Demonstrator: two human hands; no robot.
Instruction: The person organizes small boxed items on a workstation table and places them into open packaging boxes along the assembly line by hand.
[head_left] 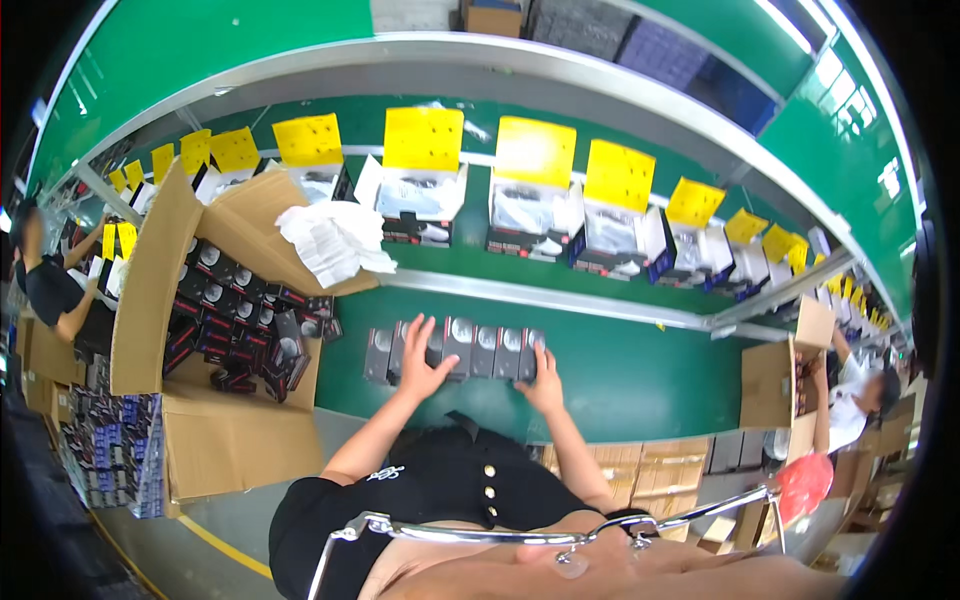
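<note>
A row of several small black boxes point(485, 350) with pale round pictures stands side by side on the green bench. My left hand point(424, 372) lies over the left part of the row, its fingers spread and the thumb apart; it partly hides the boxes beneath. At the right end of the row, my right hand point(543, 384) touches the last box point(528, 352) with its fingers apart. Neither hand has lifted a box. To the left, an open cardboard carton point(240, 440) holds many more such black boxes point(235, 320), some tumbled together.
Open boxes with yellow lids point(424, 140) line the rail behind the bench. Crumpled white paper point(330, 240) hangs over the carton's flap. Another carton point(768, 385) stands at right, near a person in white point(850, 410). A person in black point(52, 290) is at far left.
</note>
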